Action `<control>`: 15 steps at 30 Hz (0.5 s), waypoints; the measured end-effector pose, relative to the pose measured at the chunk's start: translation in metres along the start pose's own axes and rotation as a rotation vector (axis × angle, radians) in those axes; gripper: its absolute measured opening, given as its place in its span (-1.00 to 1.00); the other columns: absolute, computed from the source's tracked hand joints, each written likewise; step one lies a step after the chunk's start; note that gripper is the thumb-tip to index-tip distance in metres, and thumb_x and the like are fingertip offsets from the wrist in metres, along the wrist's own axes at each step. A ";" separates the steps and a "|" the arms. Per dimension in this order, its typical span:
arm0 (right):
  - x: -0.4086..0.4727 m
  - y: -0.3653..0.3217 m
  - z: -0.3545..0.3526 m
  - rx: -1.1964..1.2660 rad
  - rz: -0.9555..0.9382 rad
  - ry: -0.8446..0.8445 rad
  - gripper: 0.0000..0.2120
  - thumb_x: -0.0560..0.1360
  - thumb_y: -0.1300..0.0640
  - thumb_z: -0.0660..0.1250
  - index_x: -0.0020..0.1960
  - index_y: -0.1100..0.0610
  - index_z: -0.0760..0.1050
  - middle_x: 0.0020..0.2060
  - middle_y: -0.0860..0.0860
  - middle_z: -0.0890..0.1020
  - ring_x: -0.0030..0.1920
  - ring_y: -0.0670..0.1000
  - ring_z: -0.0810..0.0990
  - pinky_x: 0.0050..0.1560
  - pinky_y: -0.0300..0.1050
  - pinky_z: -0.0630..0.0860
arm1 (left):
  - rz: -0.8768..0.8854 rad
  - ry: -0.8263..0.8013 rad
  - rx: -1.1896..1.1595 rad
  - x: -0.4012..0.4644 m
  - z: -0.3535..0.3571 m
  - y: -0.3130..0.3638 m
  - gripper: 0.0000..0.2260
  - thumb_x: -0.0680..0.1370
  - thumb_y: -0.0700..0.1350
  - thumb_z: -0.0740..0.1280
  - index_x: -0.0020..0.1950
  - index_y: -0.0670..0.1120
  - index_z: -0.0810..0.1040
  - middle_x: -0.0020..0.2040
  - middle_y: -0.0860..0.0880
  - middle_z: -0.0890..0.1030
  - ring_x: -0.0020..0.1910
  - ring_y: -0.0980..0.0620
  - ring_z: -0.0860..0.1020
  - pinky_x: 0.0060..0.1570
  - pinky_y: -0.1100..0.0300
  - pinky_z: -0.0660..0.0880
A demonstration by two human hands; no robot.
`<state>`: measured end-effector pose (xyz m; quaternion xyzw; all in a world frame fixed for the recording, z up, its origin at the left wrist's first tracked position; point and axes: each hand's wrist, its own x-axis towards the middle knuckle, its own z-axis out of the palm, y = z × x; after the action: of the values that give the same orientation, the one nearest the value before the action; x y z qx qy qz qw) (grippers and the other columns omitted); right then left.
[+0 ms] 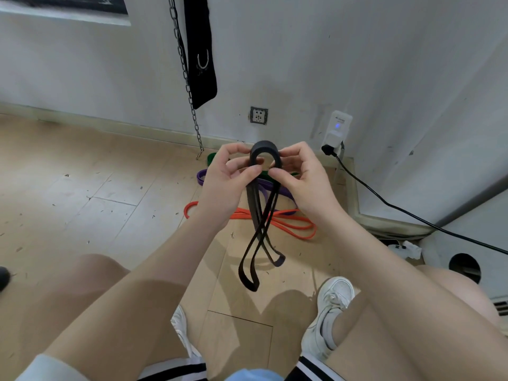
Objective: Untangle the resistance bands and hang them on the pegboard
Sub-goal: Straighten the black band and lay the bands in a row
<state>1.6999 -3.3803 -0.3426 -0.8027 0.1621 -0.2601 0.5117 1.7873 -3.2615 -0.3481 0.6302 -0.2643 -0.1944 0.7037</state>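
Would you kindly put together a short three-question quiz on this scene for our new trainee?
1. True or false: both hands hold the black band.
2. Which band lies on the floor nearest the person's shoes? A) green B) orange C) purple
3. Fill in: the metal chain hangs against the ____.

Key:
1. True: the left hand and the right hand pinch its top loop.
2. B: the orange band; the purple band and the green band lie nearer the wall.
3. wall

Matt rubbery black band (261, 232), pale scuffed wood-look floor (82, 193), metal chain (182, 64), smudged matt white wall (357, 50).
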 end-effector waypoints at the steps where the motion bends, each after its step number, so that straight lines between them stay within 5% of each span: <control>1: 0.000 0.001 -0.003 0.005 0.013 -0.012 -0.78 0.48 0.17 0.37 -0.07 -0.11 0.40 -0.10 -0.10 0.63 -0.01 -0.08 0.60 0.07 -0.02 0.54 | 0.009 0.005 0.022 0.001 -0.002 0.000 -0.78 0.52 -0.32 0.30 0.09 -0.07 0.44 0.01 -0.11 0.66 -0.01 0.01 0.64 -0.03 0.14 0.58; 9: -0.006 -0.007 -0.015 0.168 0.067 -0.060 -0.89 0.53 0.21 0.29 0.02 0.04 0.48 -0.13 -0.04 0.67 -0.06 -0.12 0.65 -0.09 -0.26 0.55 | 0.077 0.074 -0.002 0.006 0.002 0.015 -0.80 0.52 -0.31 0.31 0.03 -0.04 0.54 -0.03 -0.02 0.65 0.04 0.01 0.62 0.11 0.09 0.55; 13: -0.003 -0.008 -0.016 0.113 0.027 -0.035 -0.89 0.53 0.19 0.29 0.02 0.01 0.44 -0.06 -0.01 0.66 -0.01 -0.10 0.64 0.02 -0.14 0.56 | 0.113 0.039 -0.011 0.005 0.008 0.019 -0.80 0.51 -0.32 0.31 0.03 -0.06 0.53 -0.03 -0.02 0.65 0.03 0.01 0.62 0.09 0.13 0.56; 15: -0.003 -0.007 -0.012 0.135 0.046 -0.060 -0.89 0.55 0.19 0.26 0.00 -0.01 0.42 -0.09 -0.03 0.65 -0.09 -0.18 0.63 -0.09 -0.26 0.51 | 0.132 0.052 0.015 0.005 0.008 0.016 -0.80 0.51 -0.33 0.30 0.06 -0.08 0.51 0.00 -0.06 0.64 0.03 0.02 0.62 0.11 0.10 0.55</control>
<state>1.6902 -3.3846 -0.3327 -0.7700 0.1471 -0.2345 0.5749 1.7859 -3.2687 -0.3310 0.6215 -0.2886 -0.1292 0.7168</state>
